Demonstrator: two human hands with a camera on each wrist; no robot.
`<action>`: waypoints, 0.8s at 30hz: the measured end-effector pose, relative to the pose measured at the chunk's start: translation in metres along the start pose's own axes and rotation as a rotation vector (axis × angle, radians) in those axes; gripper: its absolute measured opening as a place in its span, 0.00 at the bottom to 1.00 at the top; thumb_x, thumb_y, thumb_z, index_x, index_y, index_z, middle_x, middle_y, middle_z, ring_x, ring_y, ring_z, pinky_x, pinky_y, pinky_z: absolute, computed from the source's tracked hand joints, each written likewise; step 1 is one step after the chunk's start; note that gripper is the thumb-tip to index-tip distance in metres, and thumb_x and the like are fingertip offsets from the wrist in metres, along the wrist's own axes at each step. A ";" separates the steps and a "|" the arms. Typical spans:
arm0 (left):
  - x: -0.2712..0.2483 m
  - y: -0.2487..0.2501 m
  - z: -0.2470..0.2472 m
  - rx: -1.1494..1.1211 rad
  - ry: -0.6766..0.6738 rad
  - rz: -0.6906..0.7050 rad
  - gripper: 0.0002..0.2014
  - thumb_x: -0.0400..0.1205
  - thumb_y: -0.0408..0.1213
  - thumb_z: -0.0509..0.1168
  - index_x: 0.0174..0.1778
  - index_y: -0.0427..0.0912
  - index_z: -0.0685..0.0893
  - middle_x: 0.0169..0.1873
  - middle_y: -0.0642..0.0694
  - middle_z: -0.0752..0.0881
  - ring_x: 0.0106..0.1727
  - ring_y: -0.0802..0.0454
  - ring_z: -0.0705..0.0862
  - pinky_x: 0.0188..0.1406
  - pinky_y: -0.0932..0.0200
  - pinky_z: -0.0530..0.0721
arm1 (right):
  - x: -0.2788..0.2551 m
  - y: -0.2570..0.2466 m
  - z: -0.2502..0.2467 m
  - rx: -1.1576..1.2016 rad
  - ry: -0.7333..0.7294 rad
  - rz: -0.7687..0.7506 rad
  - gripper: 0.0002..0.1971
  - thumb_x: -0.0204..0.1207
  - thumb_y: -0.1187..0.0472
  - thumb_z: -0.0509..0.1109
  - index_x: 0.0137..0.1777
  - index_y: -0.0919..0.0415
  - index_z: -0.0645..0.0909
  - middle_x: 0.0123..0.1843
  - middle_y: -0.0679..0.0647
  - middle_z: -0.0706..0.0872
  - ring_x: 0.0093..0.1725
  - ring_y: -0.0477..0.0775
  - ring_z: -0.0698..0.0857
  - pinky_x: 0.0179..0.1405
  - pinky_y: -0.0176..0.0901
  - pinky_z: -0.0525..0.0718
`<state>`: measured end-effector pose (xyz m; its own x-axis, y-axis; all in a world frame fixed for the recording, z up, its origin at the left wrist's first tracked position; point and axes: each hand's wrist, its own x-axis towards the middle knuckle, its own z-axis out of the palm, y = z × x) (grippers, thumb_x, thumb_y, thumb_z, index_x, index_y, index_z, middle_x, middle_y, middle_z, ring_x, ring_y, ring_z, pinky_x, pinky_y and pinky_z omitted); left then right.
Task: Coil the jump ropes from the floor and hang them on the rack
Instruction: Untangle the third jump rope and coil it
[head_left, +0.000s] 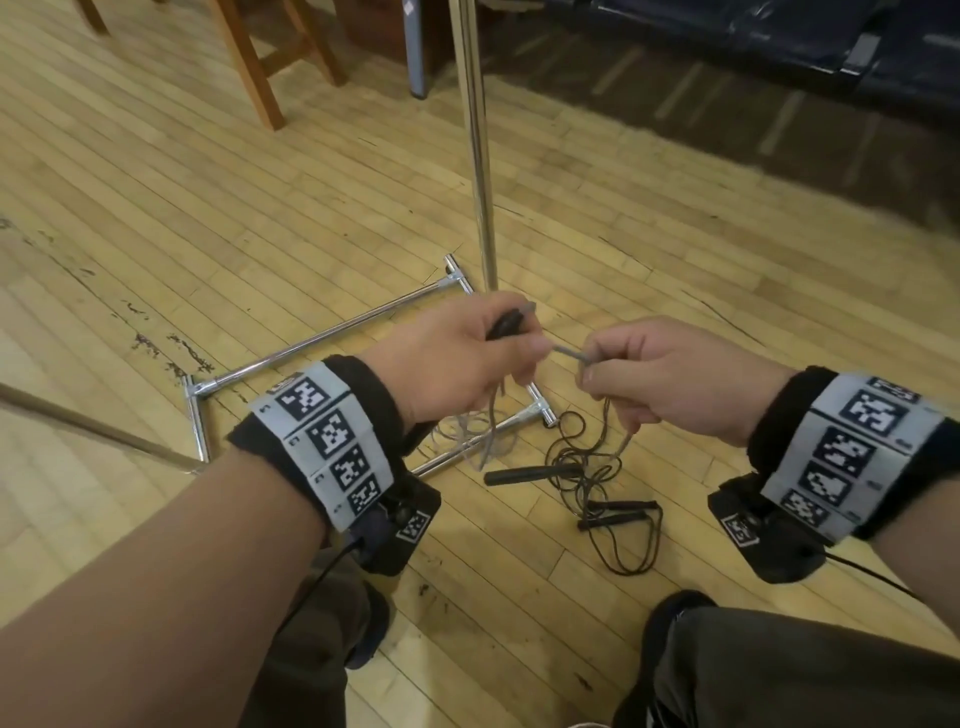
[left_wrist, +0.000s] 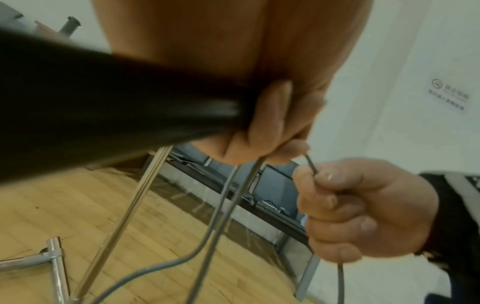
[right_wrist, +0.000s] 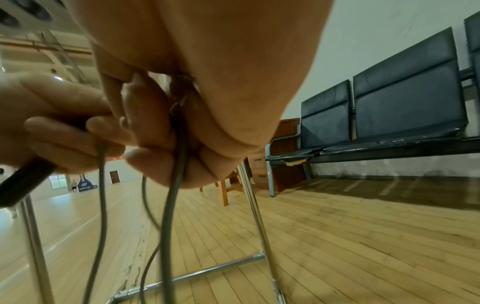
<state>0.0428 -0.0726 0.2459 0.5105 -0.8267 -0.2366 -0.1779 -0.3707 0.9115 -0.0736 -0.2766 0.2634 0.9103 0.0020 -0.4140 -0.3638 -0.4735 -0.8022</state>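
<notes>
My left hand (head_left: 483, 358) grips the black handle (head_left: 506, 326) of a grey jump rope together with strands of its cord. A short stretch of grey cord (head_left: 567, 353) runs across to my right hand (head_left: 631, 379), which is fisted round it; the cord (left_wrist: 313, 168) enters that fist and hangs out below. More grey loops (head_left: 475, 436) dangle down to the floor by the rack base (head_left: 332, 332). A black jump rope (head_left: 587, 467) lies tangled on the floor below my hands, with its black handles (head_left: 618, 512) beside it. The rack's chrome pole (head_left: 478, 145) rises just beyond my hands.
Wooden chair legs (head_left: 249, 57) stand at the back left. Dark padded bench seats (right_wrist: 405, 98) line the wall on the right. My feet (head_left: 675, 608) are planted on the wood floor (head_left: 156, 208) near the front. A thin metal bar (head_left: 93, 426) crosses the floor at left.
</notes>
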 end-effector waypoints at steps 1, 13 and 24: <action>0.001 0.001 -0.002 0.010 0.071 -0.005 0.09 0.90 0.47 0.67 0.44 0.51 0.83 0.36 0.46 0.86 0.24 0.54 0.75 0.23 0.57 0.73 | 0.002 0.006 0.000 -0.010 0.003 0.015 0.09 0.82 0.57 0.69 0.45 0.62 0.84 0.28 0.50 0.76 0.26 0.47 0.75 0.31 0.38 0.83; 0.003 -0.006 -0.030 0.111 0.643 -0.155 0.07 0.91 0.50 0.64 0.62 0.58 0.85 0.38 0.52 0.91 0.25 0.64 0.84 0.26 0.62 0.83 | 0.008 0.041 0.001 -0.306 -0.017 0.269 0.22 0.88 0.43 0.58 0.44 0.56 0.85 0.37 0.50 0.88 0.42 0.53 0.87 0.51 0.54 0.87; 0.001 0.008 0.012 0.154 -0.028 -0.022 0.14 0.76 0.49 0.78 0.55 0.63 0.84 0.43 0.66 0.90 0.41 0.66 0.88 0.46 0.61 0.86 | 0.011 -0.027 0.013 0.335 0.139 0.117 0.15 0.88 0.55 0.67 0.54 0.67 0.87 0.44 0.70 0.85 0.40 0.58 0.89 0.45 0.58 0.95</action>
<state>0.0321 -0.0811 0.2488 0.4920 -0.8286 -0.2671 -0.2954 -0.4475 0.8441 -0.0559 -0.2526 0.2752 0.8686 -0.1655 -0.4670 -0.4901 -0.1490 -0.8588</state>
